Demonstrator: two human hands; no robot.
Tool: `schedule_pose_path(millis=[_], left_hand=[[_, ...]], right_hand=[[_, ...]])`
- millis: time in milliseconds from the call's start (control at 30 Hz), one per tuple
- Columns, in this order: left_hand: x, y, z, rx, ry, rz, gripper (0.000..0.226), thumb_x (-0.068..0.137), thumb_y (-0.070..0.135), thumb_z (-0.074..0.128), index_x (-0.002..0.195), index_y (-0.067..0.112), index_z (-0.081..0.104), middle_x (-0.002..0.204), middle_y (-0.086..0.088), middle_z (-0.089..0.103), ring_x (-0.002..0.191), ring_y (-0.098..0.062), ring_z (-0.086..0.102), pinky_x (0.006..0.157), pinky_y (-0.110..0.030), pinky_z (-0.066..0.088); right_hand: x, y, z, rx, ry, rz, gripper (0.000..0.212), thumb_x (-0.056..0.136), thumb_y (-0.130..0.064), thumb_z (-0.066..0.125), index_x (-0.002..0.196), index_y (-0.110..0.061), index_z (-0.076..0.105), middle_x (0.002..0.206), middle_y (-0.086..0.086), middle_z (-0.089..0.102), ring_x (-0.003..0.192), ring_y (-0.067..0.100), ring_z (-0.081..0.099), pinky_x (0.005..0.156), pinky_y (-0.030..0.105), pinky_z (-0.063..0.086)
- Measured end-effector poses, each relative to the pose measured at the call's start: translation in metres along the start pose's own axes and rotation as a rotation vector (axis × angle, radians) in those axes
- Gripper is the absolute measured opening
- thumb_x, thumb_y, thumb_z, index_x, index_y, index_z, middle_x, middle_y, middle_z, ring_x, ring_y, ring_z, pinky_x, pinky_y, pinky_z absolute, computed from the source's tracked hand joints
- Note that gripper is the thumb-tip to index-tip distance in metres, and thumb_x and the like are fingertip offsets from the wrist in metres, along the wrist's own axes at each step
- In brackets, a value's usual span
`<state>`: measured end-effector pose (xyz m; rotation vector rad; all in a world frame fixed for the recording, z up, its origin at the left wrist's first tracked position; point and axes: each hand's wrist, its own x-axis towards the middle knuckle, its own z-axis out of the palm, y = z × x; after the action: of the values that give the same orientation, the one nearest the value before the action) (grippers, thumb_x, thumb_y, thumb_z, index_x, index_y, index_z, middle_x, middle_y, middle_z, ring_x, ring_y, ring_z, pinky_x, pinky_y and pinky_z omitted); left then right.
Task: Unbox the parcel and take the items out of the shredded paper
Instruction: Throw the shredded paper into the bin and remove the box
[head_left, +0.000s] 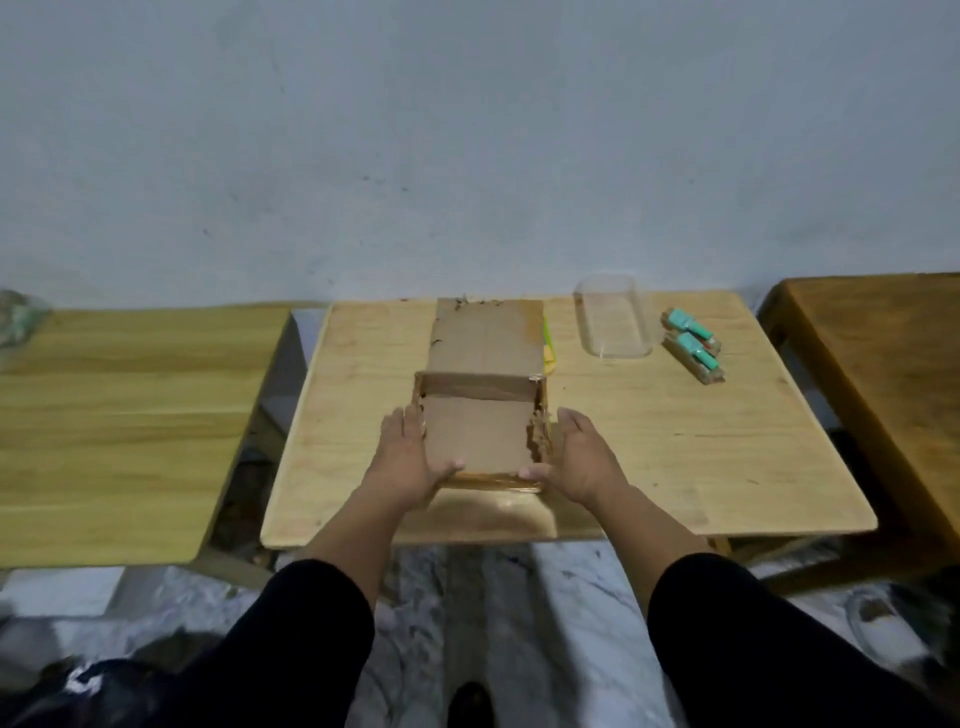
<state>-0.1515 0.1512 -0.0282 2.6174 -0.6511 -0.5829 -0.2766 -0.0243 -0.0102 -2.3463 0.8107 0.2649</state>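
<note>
A brown cardboard box (480, 431) sits on the small light wooden table (649, 457), near its front edge. One long flap (485, 335) lies folded back toward the wall. A near flap still covers the inside, so no shredded paper shows. My left hand (410, 457) grips the box's left side with the thumb on the near flap. My right hand (576, 457) presses the box's right side, thumb at the front corner. A yellow-green thing (548, 348) peeks out from under the folded-back flap on the right.
A clear plastic container (615, 322) lies at the table's back right, with two teal-capped packs (693, 345) beside it. A wider wooden table (114, 415) stands to the left and a darker one (883, 374) to the right. The wall is just behind.
</note>
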Motion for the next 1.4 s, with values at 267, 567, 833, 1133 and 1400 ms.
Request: schedule_pose_path(millis=[267, 567, 833, 1133, 1400], left_hand=[[0.015, -0.033, 0.014, -0.218, -0.081, -0.008, 0.117, 0.059, 0.045, 0.083, 0.145, 0.012, 0.01, 0.144, -0.012, 0.04, 0.129, -0.029, 0.042, 0.106, -0.046, 0.039], [0.023, -0.025, 0.006, -0.274, -0.026, 0.054, 0.113, 0.061, 0.044, 0.082, 0.146, 0.015, 0.014, 0.137, -0.009, 0.05, 0.123, -0.027, 0.048, 0.105, -0.04, 0.041], [0.024, 0.035, -0.02, -0.289, 0.032, 0.233, 0.111, 0.064, 0.037, 0.082, 0.148, 0.021, 0.01, 0.138, -0.008, 0.051, 0.124, -0.026, 0.049, 0.104, -0.033, 0.039], [0.001, 0.162, 0.015, -0.242, -0.08, 0.516, 0.113, 0.063, 0.038, 0.083, 0.148, 0.017, 0.012, 0.139, -0.007, 0.051, 0.126, -0.026, 0.048, 0.105, -0.034, 0.04], [-0.059, 0.279, 0.112, -0.156, -0.303, 0.716, 0.113, 0.063, 0.04, 0.082, 0.148, 0.022, 0.01, 0.144, -0.007, 0.045, 0.13, -0.027, 0.043, 0.109, -0.042, 0.037]], right_hand=[[0.018, -0.006, 0.034, 0.255, 0.04, 0.121, 0.115, 0.058, -0.033, 0.086, 0.145, -0.009, 0.015, 0.147, 0.012, 0.034, 0.134, 0.028, 0.034, 0.112, 0.033, 0.028], [0.02, -0.01, 0.024, 0.419, 0.105, 0.172, 0.114, 0.056, -0.025, 0.088, 0.146, -0.014, 0.019, 0.147, 0.007, 0.04, 0.134, 0.023, 0.038, 0.113, 0.031, 0.029], [-0.007, -0.001, -0.028, 0.477, 0.271, 0.161, 0.111, 0.055, -0.027, 0.088, 0.145, -0.019, 0.023, 0.14, 0.005, 0.049, 0.126, 0.023, 0.047, 0.109, 0.033, 0.037], [-0.095, 0.077, -0.093, 0.524, 0.534, 0.279, 0.096, 0.06, -0.025, 0.085, 0.139, -0.023, 0.031, 0.131, 0.003, 0.055, 0.122, 0.025, 0.049, 0.104, 0.036, 0.04], [-0.201, 0.192, -0.108, 0.635, 0.705, 0.573, 0.106, 0.06, -0.025, 0.086, 0.145, -0.017, 0.023, 0.143, 0.007, 0.045, 0.13, 0.025, 0.042, 0.106, 0.033, 0.035]])
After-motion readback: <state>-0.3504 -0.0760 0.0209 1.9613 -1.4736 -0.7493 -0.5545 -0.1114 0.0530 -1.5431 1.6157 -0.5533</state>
